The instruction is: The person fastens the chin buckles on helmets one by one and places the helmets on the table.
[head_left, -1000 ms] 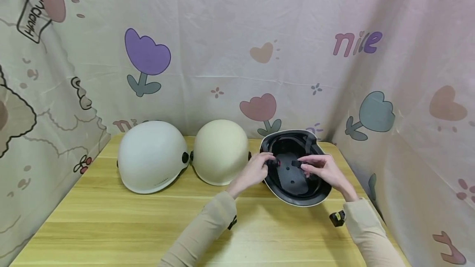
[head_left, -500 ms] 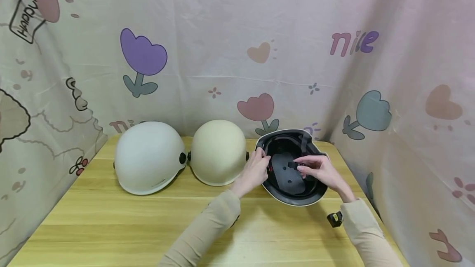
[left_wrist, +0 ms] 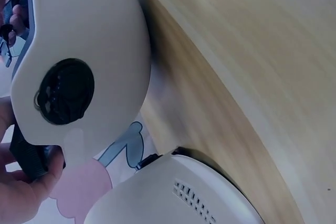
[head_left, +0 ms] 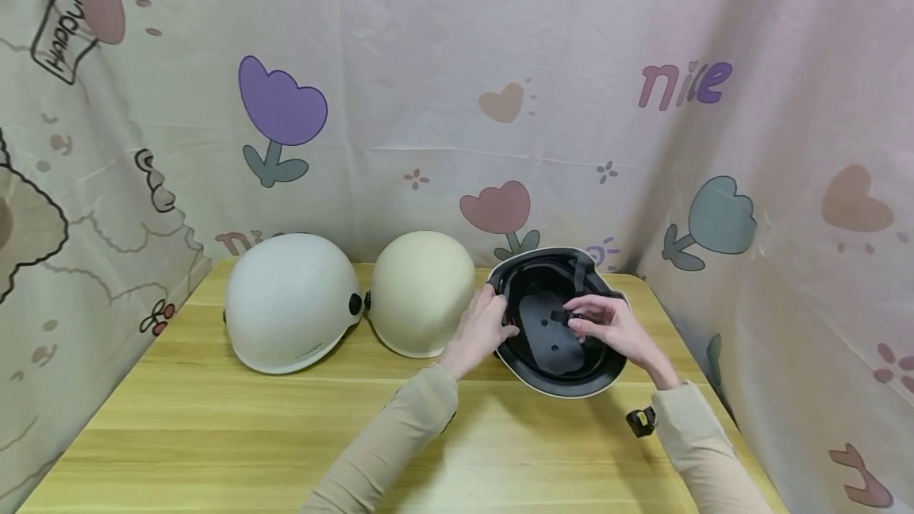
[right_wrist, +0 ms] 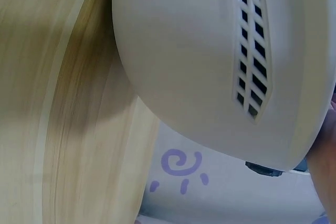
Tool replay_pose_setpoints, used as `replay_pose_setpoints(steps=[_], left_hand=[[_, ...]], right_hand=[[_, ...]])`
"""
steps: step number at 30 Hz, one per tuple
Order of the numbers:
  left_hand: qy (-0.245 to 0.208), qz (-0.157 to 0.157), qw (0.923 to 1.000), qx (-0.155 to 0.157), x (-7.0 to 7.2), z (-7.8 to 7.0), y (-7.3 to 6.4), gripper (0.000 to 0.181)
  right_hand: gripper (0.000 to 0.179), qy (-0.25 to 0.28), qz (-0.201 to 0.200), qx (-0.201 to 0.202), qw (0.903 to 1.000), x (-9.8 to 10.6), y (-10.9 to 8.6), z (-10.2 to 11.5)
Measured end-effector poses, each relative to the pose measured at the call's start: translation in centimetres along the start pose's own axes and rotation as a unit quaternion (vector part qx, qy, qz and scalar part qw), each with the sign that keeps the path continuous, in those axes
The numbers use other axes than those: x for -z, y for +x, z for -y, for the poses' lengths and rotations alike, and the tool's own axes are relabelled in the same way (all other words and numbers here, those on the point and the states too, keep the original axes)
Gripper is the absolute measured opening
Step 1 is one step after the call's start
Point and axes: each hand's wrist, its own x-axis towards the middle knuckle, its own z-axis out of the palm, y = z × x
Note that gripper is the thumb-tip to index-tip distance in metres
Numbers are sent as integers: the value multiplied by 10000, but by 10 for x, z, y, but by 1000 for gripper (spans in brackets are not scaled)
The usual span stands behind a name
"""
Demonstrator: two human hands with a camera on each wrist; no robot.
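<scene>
An upturned white helmet [head_left: 524, 375] lies at the right of the table in the head view, its black lining [head_left: 550, 335] facing up. My left hand [head_left: 480, 331] holds the helmet's left edge. In the left wrist view, the left thumb and fingers [left_wrist: 23, 195] pinch a black piece at that edge, which may be strap or lining; a dark round knob [left_wrist: 65, 92] sits on the shell. My right hand [head_left: 607, 325] pinches a small black chin-strap buckle [head_left: 559, 316] over the lining. The right wrist view shows the vented shell [right_wrist: 184, 51], with little of that hand visible.
A large white helmet [head_left: 293, 304] and a cream helmet [head_left: 424, 292] stand side by side, crown up, left of the upturned one. Wooden table [head_left: 214, 435] stretches in front. A patterned cloth [head_left: 400, 101] hangs behind and at both sides.
My left hand has moved from the strap inside the helmet to its left edge. The helmet has shifted slightly left, and my right hand has moved a little that way, still pinching the buckle.
</scene>
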Motion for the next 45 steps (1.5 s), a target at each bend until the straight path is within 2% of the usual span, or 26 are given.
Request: replay_pose_setpoints(steps=[6,10,15,19,24,29,32,35,37,40,45], left_hand=[[-71,-381,9990,-216,0,6,1,17],[-113,-413,9984,-377,-1,6,1,14],[142,-333,9976,-595,-3,3,0,15],[360,-505,9942,-873,-7,2,0,17],[864,-1083,9832,-1188,-12,4,0,18],[1341,-1354,9746,-1174,-14,5,-2,11],[1750,-1473,9670,-1117,-15,6,-2,25],[2225,-1613,9557,-1054,-16,6,-1,32],[2410,-1607,9511,-1072,-16,6,0,34],[2611,-1413,9465,-1265,-15,5,-1,38],[2869,-1279,9271,-2045,-14,6,2,33]], right_hand=[[27,-15,79,-210,9997,-1,1,1],[28,-42,36,-332,9994,-2,2,1],[27,-189,-7,-398,9990,-2,2,2],[23,-369,-13,-353,9987,-2,3,1],[19,-484,50,-287,9984,-2,4,1],[17,-498,44,-351,9981,-3,6,1],[18,-535,89,-335,9980,-4,8,1],[18,-586,104,-366,9976,-5,9,0],[19,-608,104,-400,9973,-5,9,-1],[18,-590,93,-391,9974,-5,8,-2],[18,-560,94,-339,9978,-5,6,-3]])
